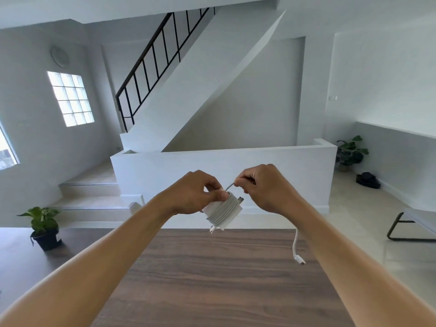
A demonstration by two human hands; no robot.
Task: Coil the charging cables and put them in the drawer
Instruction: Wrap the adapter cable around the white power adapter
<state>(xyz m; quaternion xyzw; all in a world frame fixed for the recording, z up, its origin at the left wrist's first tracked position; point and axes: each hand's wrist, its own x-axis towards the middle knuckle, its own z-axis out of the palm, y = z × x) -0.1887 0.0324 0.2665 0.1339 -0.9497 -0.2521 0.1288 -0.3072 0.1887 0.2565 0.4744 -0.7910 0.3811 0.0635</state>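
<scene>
Soft window point(70, 99) daylight, wide-angle warping

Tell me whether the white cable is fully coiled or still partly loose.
Partly loose. Most of the white cable is wound around the charger block, but its tail runs through the right hand and dangles, connector hanging free.

Wood-grain table point(212, 279), matt white cable point(224, 206)

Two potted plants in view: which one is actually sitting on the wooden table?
The potted plant in the black pot at the left stands on the wooden table. The other plant sits on the floor in the far right corner, beyond the low white wall.
</scene>
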